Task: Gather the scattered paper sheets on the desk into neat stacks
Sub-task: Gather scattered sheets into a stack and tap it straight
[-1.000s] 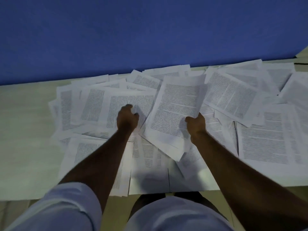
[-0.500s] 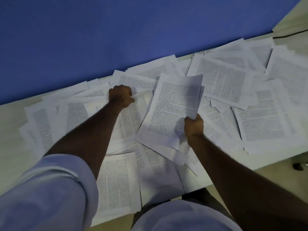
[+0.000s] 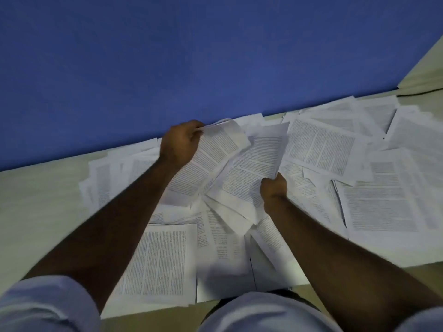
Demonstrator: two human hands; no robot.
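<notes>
Head view: your left hand (image 3: 179, 146) grips a curled sheet (image 3: 206, 161) by its far edge; your right hand (image 3: 273, 188) pinches a bundle of sheets (image 3: 251, 173) beside it, above loose sheets (image 3: 359, 200) covering the desk (image 3: 36, 200).

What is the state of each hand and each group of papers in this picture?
left hand: holds the lifted sheet by its far corner
lifted sheet: raised, curled
right hand: grips the bundle at its right edge
bundle: raised, fanned, uneven
scattered sheets: flat, overlapping on the desk
</notes>
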